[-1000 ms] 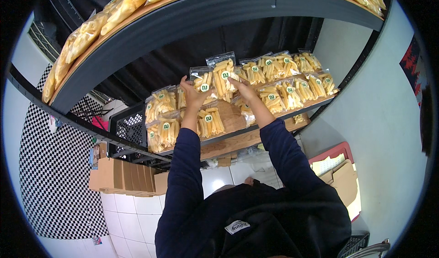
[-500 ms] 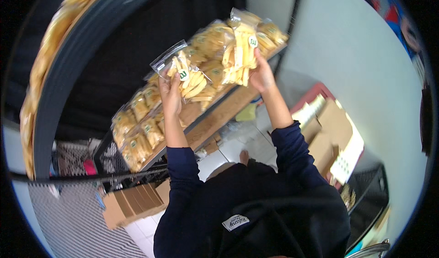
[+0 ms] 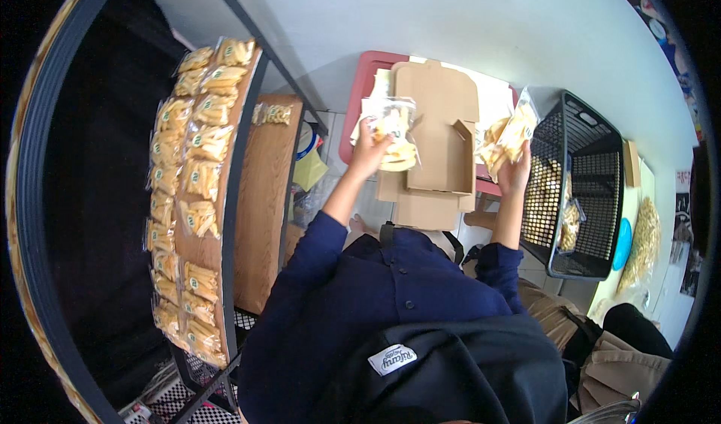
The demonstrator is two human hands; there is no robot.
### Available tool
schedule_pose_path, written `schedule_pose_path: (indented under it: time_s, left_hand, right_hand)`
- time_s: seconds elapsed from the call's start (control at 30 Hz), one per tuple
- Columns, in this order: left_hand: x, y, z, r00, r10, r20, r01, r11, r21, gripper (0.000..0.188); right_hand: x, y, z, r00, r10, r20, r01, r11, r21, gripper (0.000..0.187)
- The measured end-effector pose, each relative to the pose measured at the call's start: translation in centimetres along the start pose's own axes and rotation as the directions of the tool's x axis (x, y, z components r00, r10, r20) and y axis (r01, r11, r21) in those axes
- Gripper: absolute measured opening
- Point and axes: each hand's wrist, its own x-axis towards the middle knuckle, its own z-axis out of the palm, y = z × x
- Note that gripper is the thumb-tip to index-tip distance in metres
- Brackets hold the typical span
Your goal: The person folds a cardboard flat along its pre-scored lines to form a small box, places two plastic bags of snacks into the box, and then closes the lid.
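Left grip (image 3: 368, 153) wraps one snack bag (image 3: 399, 129) over the open carton (image 3: 435, 93)'s left edge, right grip (image 3: 514, 175) a second bag (image 3: 516, 132) near the red worktop (image 3: 365, 80)'s right edge; from afar, I judge light holds would crush least

Two hands (image 3: 368, 155), over fifteen snack bags (image 3: 203, 178)

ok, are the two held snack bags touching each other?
Apart. In the head view, a clear gap separates the left snack bag from the right snack bag, with the cardboard box showing between them.
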Motion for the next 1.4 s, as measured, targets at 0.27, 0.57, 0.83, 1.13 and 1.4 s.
schedule_pose_path:
  time_s: [0.27, 0.57, 0.83, 1.13, 1.4]
  left_hand:
    - [1.0, -6.2, 10.7, 0.974, -0.039, 0.223, -0.054, 0.917, 0.396, 0.091]
    - [-0.7, -6.3, 11.4, 0.912, 0.001, 0.41, -0.395, 0.27, 0.878, 0.078]
    - [-1.1, -7.9, 10.6, 0.885, -0.195, 0.423, -0.265, 0.535, 0.802, 0.068]
    - [-0.4, -8.1, 9.6, 0.866, -0.196, 0.46, -0.249, 0.628, 0.737, 0.08]
    - [-1.0, -7.1, 9.7, 0.859, -0.256, 0.444, -0.24, 0.566, 0.789, 0.077]
  right_hand:
    - [-2.7, 1.6, -6.3, 0.998, -0.02, -0.062, 0.01, 0.988, -0.156, 0.043]
    - [0.9, 3.8, -4.1, 0.965, 0.244, -0.096, -0.249, 0.738, -0.627, 0.051]
    - [2.7, 5.7, -3.8, 0.945, 0.32, 0.072, -0.169, 0.663, -0.729, 0.053]
    - [2.5, 6.0, -4.2, 0.946, 0.281, 0.16, 0.042, 0.385, -0.922, 0.045]
    - [1.8, 5.3, -4.4, 0.921, 0.256, 0.293, 0.235, 0.235, -0.943, 0.049]
